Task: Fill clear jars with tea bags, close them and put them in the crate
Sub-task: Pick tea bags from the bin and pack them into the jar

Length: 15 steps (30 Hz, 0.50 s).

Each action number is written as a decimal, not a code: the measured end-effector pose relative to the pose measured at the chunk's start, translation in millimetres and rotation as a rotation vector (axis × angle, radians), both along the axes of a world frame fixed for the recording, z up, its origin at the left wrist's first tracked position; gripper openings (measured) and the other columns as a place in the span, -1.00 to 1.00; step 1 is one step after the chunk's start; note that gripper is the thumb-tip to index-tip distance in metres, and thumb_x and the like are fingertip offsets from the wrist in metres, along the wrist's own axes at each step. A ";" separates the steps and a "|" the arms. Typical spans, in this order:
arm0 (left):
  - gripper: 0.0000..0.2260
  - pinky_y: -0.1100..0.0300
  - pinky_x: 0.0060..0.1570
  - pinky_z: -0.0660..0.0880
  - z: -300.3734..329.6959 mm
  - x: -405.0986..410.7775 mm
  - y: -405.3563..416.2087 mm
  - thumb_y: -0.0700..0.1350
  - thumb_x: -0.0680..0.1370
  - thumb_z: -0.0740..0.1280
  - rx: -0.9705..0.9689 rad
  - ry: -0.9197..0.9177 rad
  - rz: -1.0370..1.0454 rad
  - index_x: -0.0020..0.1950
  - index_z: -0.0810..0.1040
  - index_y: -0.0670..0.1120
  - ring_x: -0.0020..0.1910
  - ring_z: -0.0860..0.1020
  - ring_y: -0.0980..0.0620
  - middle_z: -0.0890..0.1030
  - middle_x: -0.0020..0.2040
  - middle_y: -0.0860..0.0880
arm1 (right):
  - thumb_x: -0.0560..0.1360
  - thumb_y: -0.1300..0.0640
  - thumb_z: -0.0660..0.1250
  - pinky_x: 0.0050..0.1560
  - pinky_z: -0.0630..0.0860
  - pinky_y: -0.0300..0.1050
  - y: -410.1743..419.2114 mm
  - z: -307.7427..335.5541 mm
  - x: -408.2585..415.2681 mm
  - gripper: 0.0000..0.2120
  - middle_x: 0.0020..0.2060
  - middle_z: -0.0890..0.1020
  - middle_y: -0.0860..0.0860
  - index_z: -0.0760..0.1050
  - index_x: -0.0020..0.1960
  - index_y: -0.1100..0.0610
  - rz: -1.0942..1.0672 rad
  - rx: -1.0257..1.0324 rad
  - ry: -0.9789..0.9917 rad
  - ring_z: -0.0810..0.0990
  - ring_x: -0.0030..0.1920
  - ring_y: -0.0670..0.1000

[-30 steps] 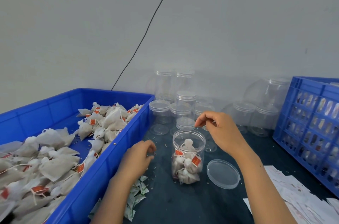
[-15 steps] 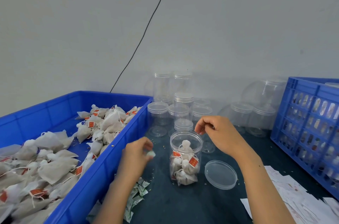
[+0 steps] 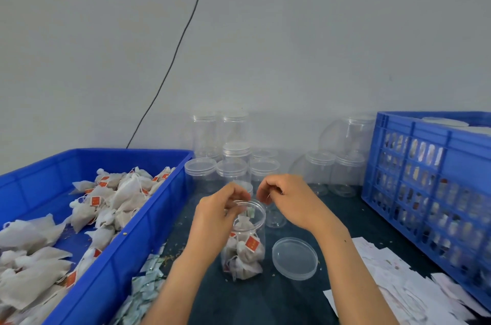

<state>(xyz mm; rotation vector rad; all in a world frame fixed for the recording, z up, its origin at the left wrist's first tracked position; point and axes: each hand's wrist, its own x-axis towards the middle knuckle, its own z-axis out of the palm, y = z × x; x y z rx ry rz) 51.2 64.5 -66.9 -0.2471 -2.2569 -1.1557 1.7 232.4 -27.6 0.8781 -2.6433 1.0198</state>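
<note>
The left hand (image 3: 218, 211), a second ago low beside the tray, has been brought up over the open jar (image 3: 245, 242), fingers curled at its mouth, apparently around a small sachet. The right hand (image 3: 287, 198) is held just beyond the rim, fingertips pinched together; what is pinched cannot be told. The lid (image 3: 295, 258) lies unused below the right hand, so filling is judged unfinished.

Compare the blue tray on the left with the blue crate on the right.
The shallow blue plastic tray has solid walls; the taller blue plastic crate has latticed walls. The tray holds loose white tea bags; the crate holds jars, glimpsed through its slots. Both are blue plastic and sit on the dark table.
</note>
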 end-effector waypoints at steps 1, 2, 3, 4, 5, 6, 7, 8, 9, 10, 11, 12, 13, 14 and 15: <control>-0.75 0.26 -0.04 0.58 -1.4 -0.7 -1.0 -0.32 0.50 0.40 -0.015 0.007 0.020 -0.08 0.59 0.06 -0.12 0.62 0.28 0.65 -0.14 0.20 | 0.57 0.31 0.14 -0.04 0.54 -0.29 -0.6 -0.7 -0.4 -0.63 -0.21 0.62 -0.22 0.55 -0.18 -0.09 0.005 0.008 -0.006 0.60 -0.14 -0.20; -0.78 0.22 -0.02 0.59 -3.4 -2.0 -1.8 -0.31 0.50 0.41 -0.021 0.027 0.045 -0.06 0.59 0.04 -0.10 0.62 0.27 0.65 -0.12 0.20 | 0.57 0.31 0.14 -0.03 0.54 -0.29 -0.3 -1.3 -0.9 -0.63 -0.21 0.61 -0.23 0.56 -0.17 -0.08 0.009 0.010 -0.014 0.60 -0.14 -0.21; -0.82 0.17 0.02 0.58 -5.6 -3.4 -2.4 -0.27 0.50 0.42 -0.023 0.058 0.076 -0.03 0.60 0.01 -0.06 0.61 0.25 0.65 -0.09 0.19 | 0.58 0.31 0.14 -0.03 0.54 -0.30 0.2 -1.7 -1.4 -0.64 -0.21 0.61 -0.23 0.56 -0.17 -0.08 0.010 0.008 -0.021 0.60 -0.14 -0.22; -0.86 0.13 0.08 0.56 -8.4 -4.2 -2.7 -0.21 0.51 0.42 -0.010 0.093 0.109 0.01 0.59 0.00 -0.01 0.60 0.21 0.64 -0.05 0.18 | 0.58 0.31 0.14 -0.03 0.54 -0.30 0.6 -1.9 -2.0 -0.63 -0.21 0.61 -0.23 0.56 -0.17 -0.08 0.008 0.006 -0.024 0.60 -0.14 -0.21; -0.88 0.11 0.12 0.54 -11.5 -4.5 -3.4 -0.13 0.53 0.40 0.040 0.127 0.133 0.05 0.57 0.01 0.04 0.59 0.18 0.64 -0.01 0.17 | 0.58 0.31 0.13 -0.03 0.54 -0.28 1.2 -2.4 -2.3 -0.62 -0.20 0.61 -0.23 0.55 -0.18 -0.10 0.004 0.006 -0.021 0.60 -0.13 -0.20; -0.87 0.13 0.15 0.53 -14.7 -4.2 -4.2 -0.04 0.54 0.37 0.138 0.152 0.130 0.08 0.54 0.03 0.08 0.58 0.18 0.63 0.02 0.17 | 0.59 0.30 0.12 -0.02 0.55 -0.25 1.6 -2.5 -2.4 -0.59 -0.18 0.61 -0.21 0.53 -0.20 -0.13 0.000 0.010 -0.013 0.61 -0.11 -0.16; -0.81 0.17 0.15 0.52 -18.2 -3.2 -5.0 0.04 0.55 0.34 0.268 0.164 0.084 0.13 0.50 0.04 0.10 0.57 0.20 0.62 0.07 0.17 | 0.59 0.31 0.11 -0.02 0.56 -0.21 1.7 -2.4 -2.5 -0.57 -0.14 0.62 -0.18 0.51 -0.21 -0.16 -0.005 0.013 -0.003 0.61 -0.10 -0.12; -0.72 0.24 0.15 0.52 -23.5 -2.0 -6.0 0.10 0.55 0.34 0.388 0.145 0.008 0.21 0.44 0.04 0.14 0.55 0.23 0.59 0.14 0.17 | 0.59 0.31 0.09 -0.04 0.56 -0.23 1.5 -2.2 -2.6 -0.55 -0.12 0.62 -0.16 0.52 -0.22 -0.17 -0.008 0.017 0.007 0.61 -0.09 -0.11; -0.57 0.31 0.13 0.51 -31.0 -1.2 -7.4 0.13 0.50 0.38 0.455 0.097 -0.077 0.29 0.36 0.02 0.17 0.53 0.26 0.53 0.21 0.18 | 0.58 0.32 0.08 -0.11 0.52 -0.32 0.9 -2.2 -2.4 -0.55 -0.12 0.61 -0.17 0.53 -0.21 -0.15 -0.008 0.018 0.016 0.60 -0.12 -0.16; -0.39 0.36 0.11 0.49 -39.9 -0.6 -8.2 0.12 0.41 0.40 0.457 0.022 -0.147 0.37 0.27 0.01 0.19 0.51 0.30 0.46 0.26 0.22 | 0.57 0.34 0.08 -0.21 0.46 -0.42 -0.3 -2.0 -1.7 -0.55 -0.16 0.58 -0.21 0.57 -0.20 -0.12 -0.004 0.012 0.024 0.57 -0.18 -0.28; -0.24 0.38 0.09 0.48 -50.0 -0.9 -8.3 0.08 0.31 0.43 0.426 -0.067 -0.213 0.43 0.17 0.03 0.20 0.50 0.31 0.41 0.28 0.25 | 0.56 0.35 0.08 -0.29 0.39 -0.48 -2.0 -1.4 -0.6 -0.55 -0.21 0.54 -0.25 0.60 -0.17 -0.07 0.003 0.003 0.026 0.52 -0.26 -0.38; -0.13 0.38 0.08 0.48 -59.8 -1.1 -7.6 0.01 0.25 0.49 0.398 -0.149 -0.271 0.45 0.10 0.08 0.21 0.52 0.28 0.41 0.30 0.22 | 0.55 0.37 0.08 -0.32 0.36 -0.52 -4.2 -1.3 0.9 -0.56 -0.23 0.54 -0.26 0.63 -0.15 -0.03 0.011 0.002 0.027 0.48 -0.30 -0.42; -0.05 0.35 0.08 0.49 -68.6 -1.8 -6.7 -0.08 0.22 0.57 0.390 -0.206 -0.317 0.45 0.08 0.12 0.21 0.54 0.23 0.44 0.30 0.16 | 0.53 0.38 0.08 -0.28 0.35 -0.52 -6.8 -1.2 2.2 -0.56 -0.20 0.59 -0.23 0.65 -0.13 0.00 0.020 0.009 0.030 0.49 -0.28 -0.41; -0.02 0.33 0.09 0.50 -76.0 -3.0 -6.2 -0.17 0.21 0.62 0.401 -0.236 -0.345 0.44 0.11 0.14 0.20 0.56 0.17 0.48 0.29 0.09 | 0.51 0.39 0.07 -0.18 0.38 -0.50 -9.9 -1.4 3.3 -0.55 -0.14 0.65 -0.17 0.66 -0.12 0.01 0.031 0.021 0.030 0.52 -0.21 -0.35; -0.05 0.30 0.09 0.50 -81.2 -4.0 -5.9 -0.23 0.20 0.64 0.420 -0.254 -0.355 0.41 0.16 0.12 0.19 0.58 0.12 0.52 0.27 0.03 | 0.50 0.40 0.07 -0.07 0.42 -0.42 -13.2 -2.0 4.6 -0.54 -0.07 0.67 -0.12 0.67 -0.12 0.02 0.045 0.034 0.024 0.54 -0.14 -0.28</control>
